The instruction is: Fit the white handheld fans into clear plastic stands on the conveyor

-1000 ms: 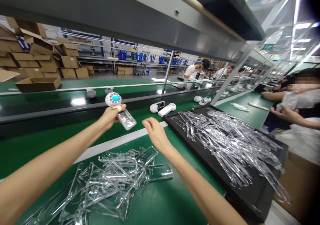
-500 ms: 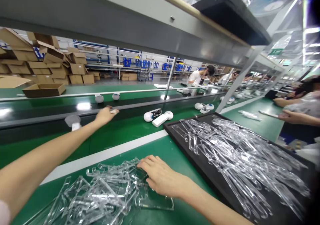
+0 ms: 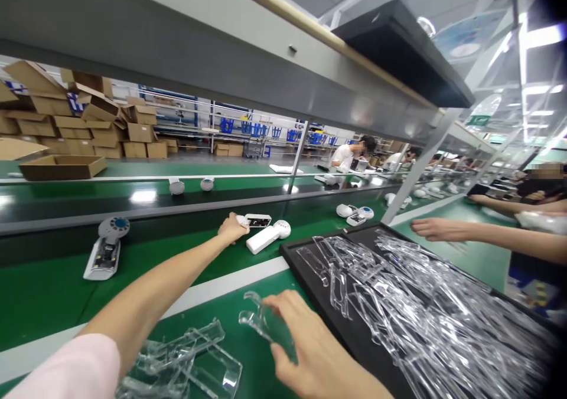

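Note:
My left hand (image 3: pixel 233 229) reaches across to the belt, its fingers closed on the round end of an opened white device (image 3: pixel 258 221) with dark insides. Just in front of that lies another white device (image 3: pixel 268 236), back side up. Above the green bench, my right hand (image 3: pixel 295 328) holds a clear plastic part (image 3: pixel 261 322) between thumb and fingers. A loose pile of clear parts (image 3: pixel 177 357) lies on the bench at lower left. Many more clear parts (image 3: pixel 398 293) fill the black tray (image 3: pixel 295 260) on the right.
An opened white device (image 3: pixel 106 248) sits on the belt (image 3: pixel 48 287) at left. Further devices (image 3: pixel 355 213) lie farther along. A metal post (image 3: pixel 411 169) and overhead beam (image 3: pixel 221 62) cross the view. Another person's hand (image 3: pixel 434 229) is over the tray's far side.
My left hand has moved right to the opened device. My right hand has lifted a clear part off the pile. A device has come into view at left, and the other person's arm reaches farther in.

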`<state>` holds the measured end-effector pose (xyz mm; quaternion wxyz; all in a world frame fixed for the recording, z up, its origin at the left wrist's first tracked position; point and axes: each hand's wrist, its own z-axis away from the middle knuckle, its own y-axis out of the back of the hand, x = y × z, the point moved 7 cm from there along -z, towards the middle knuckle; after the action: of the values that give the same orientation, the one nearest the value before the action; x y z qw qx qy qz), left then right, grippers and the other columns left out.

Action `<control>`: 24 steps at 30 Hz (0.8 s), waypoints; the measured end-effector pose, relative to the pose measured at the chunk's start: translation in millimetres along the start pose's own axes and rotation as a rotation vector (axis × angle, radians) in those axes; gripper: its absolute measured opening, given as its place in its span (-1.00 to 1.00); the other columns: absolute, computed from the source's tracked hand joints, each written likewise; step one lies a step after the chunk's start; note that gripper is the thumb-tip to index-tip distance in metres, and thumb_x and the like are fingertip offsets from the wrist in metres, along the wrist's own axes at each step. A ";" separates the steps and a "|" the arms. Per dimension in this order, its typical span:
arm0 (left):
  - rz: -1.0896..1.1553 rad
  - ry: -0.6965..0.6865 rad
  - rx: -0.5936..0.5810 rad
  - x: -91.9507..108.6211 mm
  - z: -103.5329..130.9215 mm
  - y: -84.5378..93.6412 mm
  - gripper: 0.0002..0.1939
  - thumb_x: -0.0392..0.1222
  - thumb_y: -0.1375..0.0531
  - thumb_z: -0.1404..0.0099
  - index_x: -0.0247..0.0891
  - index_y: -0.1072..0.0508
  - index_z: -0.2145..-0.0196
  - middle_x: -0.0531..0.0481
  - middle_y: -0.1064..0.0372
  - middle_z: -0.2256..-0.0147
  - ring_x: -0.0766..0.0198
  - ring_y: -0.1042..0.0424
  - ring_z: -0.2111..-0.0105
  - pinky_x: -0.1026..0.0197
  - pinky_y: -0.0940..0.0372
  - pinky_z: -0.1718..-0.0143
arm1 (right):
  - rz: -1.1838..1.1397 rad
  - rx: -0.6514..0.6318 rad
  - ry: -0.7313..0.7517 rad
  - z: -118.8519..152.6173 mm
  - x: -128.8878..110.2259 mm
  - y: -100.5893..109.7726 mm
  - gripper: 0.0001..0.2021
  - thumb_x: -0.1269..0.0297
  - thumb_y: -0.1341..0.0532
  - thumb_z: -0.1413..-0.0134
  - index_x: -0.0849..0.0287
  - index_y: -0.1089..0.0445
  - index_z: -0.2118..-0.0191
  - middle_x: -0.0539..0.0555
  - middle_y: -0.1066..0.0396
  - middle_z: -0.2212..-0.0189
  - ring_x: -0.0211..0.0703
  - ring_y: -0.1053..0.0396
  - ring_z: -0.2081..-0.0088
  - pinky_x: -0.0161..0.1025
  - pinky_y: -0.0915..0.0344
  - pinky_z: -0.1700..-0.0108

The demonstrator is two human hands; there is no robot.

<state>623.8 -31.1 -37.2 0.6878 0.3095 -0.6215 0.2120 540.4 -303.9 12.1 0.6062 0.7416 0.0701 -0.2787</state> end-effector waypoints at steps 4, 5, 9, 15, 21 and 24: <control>-0.163 -0.175 0.117 42.6 22.6 59.6 -0.54 -0.16 -0.42 0.24 -0.15 -0.37 0.34 -0.18 -0.45 0.18 -0.14 -0.37 -0.01 0.19 -0.33 0.29 | -0.081 0.175 0.008 -11.9 5.6 27.1 -0.55 0.39 -0.07 -0.03 0.14 -0.24 -0.10 0.15 -0.29 0.11 -0.05 -0.31 0.04 -0.06 -0.33 -0.03; -0.198 -0.229 0.138 56.4 31.4 73.0 -0.53 -0.12 -0.43 0.22 -0.15 -0.38 0.32 -0.15 -0.45 0.19 -0.10 -0.39 0.04 0.21 -0.33 0.32 | -0.082 0.228 0.015 -17.9 5.6 29.1 -0.56 0.39 -0.06 -0.05 0.14 -0.25 -0.09 0.15 -0.29 0.11 -0.05 -0.31 0.05 -0.06 -0.34 -0.02; -0.277 -0.289 0.169 97.8 69.7 108.7 -0.57 -0.02 -0.41 0.16 -0.19 -0.43 0.32 -0.09 -0.46 0.39 0.12 -0.43 0.47 0.28 -0.23 0.64 | 0.056 0.436 0.042 -48.8 -10.3 22.0 -0.52 0.40 -0.10 -0.04 0.27 -0.25 -0.14 0.21 -0.28 0.14 0.05 -0.29 0.07 0.03 -0.36 0.01; -0.211 -0.028 0.067 95.9 108.2 118.6 -0.63 0.06 -0.40 0.13 -0.22 -0.56 0.41 -0.10 -0.45 0.52 0.23 -0.33 0.64 0.27 -0.24 0.72 | 0.277 0.533 0.020 -89.6 -65.8 -7.7 -0.49 0.42 -0.12 -0.06 0.36 -0.24 -0.17 0.29 -0.27 0.17 0.16 -0.25 0.09 0.09 -0.39 0.11; -0.162 0.048 0.049 83.3 126.0 129.8 -0.58 0.07 -0.41 0.15 -0.20 -0.59 0.33 -0.17 -0.52 0.35 0.18 -0.40 0.54 0.25 -0.29 0.64 | 0.292 0.498 -0.099 -107.3 -88.5 -34.7 -0.53 0.39 -0.15 -0.10 0.30 -0.25 -0.15 0.27 -0.28 0.19 0.15 -0.27 0.10 0.02 -0.42 0.18; -0.147 0.060 -0.001 82.9 130.5 136.1 -0.56 0.07 -0.39 0.11 -0.19 -0.57 0.28 -0.13 -0.51 0.27 0.17 -0.44 0.47 0.22 -0.36 0.56 | 0.296 0.505 -0.095 -106.7 -88.1 -47.7 -0.52 0.34 -0.17 -0.13 0.26 -0.22 -0.19 0.25 -0.28 0.19 0.14 -0.29 0.11 0.01 -0.42 0.19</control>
<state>448.8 -31.0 71.4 0.7199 0.3476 -0.5764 0.1694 480.8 -170.9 26.7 0.4392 0.8572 -0.1387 -0.2304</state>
